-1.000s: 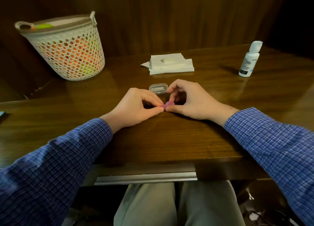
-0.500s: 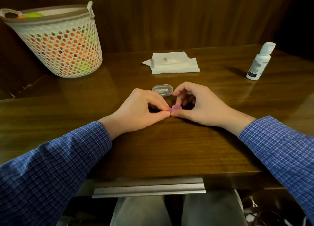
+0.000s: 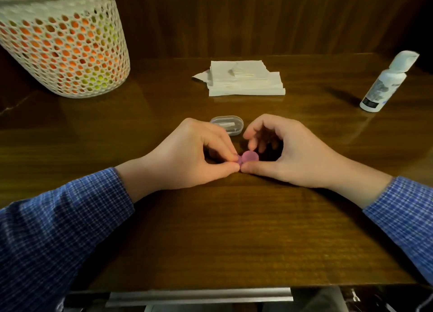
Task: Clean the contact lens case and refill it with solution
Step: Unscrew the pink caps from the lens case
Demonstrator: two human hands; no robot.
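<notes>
— Where's the case?

— I see the purple contact lens case (image 3: 248, 157) low over the bench (image 3: 234, 229), pinched between my left hand (image 3: 187, 158) and right hand (image 3: 293, 154).

— Which step?

— Opening it, I'd judge; next a cap twisted off. Solution bottle (image 3: 387, 82) stands well apart, far right.

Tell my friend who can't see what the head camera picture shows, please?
Two hands, left hand and right hand, pinch a small purple lens case on a wooden table. Behind them sit a clear plastic box, folded tissues, a white bottle at right, and a mesh basket at left.
</notes>
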